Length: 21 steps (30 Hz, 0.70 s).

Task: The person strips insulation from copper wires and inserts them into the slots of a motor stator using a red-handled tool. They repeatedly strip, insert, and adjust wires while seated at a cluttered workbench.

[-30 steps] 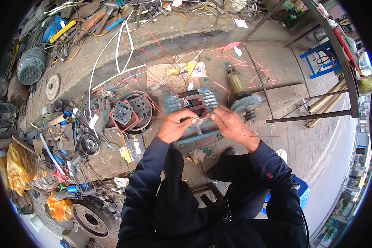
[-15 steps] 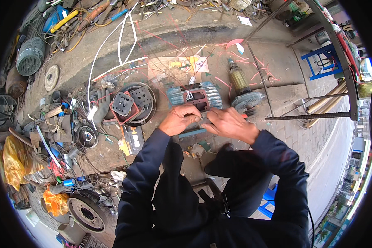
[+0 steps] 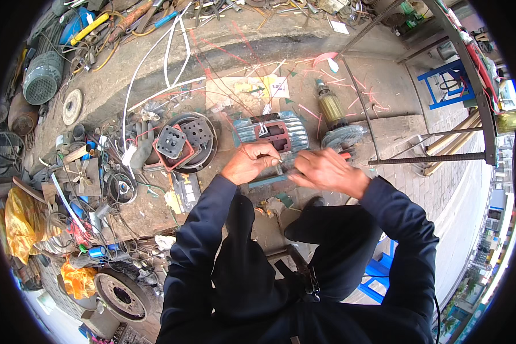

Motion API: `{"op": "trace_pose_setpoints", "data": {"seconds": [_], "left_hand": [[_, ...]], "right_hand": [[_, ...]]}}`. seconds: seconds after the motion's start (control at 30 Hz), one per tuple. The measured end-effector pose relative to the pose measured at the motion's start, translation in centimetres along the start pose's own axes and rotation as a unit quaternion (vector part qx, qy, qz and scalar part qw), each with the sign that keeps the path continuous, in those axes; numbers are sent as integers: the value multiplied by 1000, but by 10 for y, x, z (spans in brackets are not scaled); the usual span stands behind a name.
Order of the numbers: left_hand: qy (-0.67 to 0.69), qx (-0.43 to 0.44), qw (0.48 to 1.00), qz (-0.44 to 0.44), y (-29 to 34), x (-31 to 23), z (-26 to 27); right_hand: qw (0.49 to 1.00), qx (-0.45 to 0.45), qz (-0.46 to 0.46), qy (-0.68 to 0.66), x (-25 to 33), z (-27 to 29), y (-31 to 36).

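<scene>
Fingers on the left hand were bunched toward the thumb, with the right hand curled just beside it — honestly couldn't tell if either was closed or gripping anything. Both were at the near edge of that blue-green finned motor housing — wound rotor lay off to its right.

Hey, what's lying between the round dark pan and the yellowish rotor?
In the head view, mainly the finned motor casing lies between the pan and the rotor, with a thin pink strip near the rotor.
</scene>
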<state>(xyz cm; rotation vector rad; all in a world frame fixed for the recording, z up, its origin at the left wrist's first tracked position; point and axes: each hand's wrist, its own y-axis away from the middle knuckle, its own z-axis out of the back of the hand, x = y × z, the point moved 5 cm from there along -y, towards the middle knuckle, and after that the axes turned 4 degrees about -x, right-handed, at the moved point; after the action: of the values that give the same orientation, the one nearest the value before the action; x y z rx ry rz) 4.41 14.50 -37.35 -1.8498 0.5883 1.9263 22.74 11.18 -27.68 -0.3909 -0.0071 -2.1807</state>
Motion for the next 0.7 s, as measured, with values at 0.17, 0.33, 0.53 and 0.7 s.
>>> {"op": "trace_pose_setpoints", "data": {"seconds": [0.17, 0.33, 0.53, 0.7], "left_hand": [[-7, 2, 1000, -13, 0, -5, 2], [-17, 7, 1000, -5, 0, -4, 4], [5, 12, 1000, -12, 0, -1, 2], [-24, 15, 999, -23, -1, -3, 4]], "right_hand": [[999, -29, 15, -10, -2, 3, -9], [999, -33, -21, -28, -12, -25, -25], [999, -23, -29, -38, -1, -12, 7], [999, -35, -32, -24, -9, -22, -25]]}}
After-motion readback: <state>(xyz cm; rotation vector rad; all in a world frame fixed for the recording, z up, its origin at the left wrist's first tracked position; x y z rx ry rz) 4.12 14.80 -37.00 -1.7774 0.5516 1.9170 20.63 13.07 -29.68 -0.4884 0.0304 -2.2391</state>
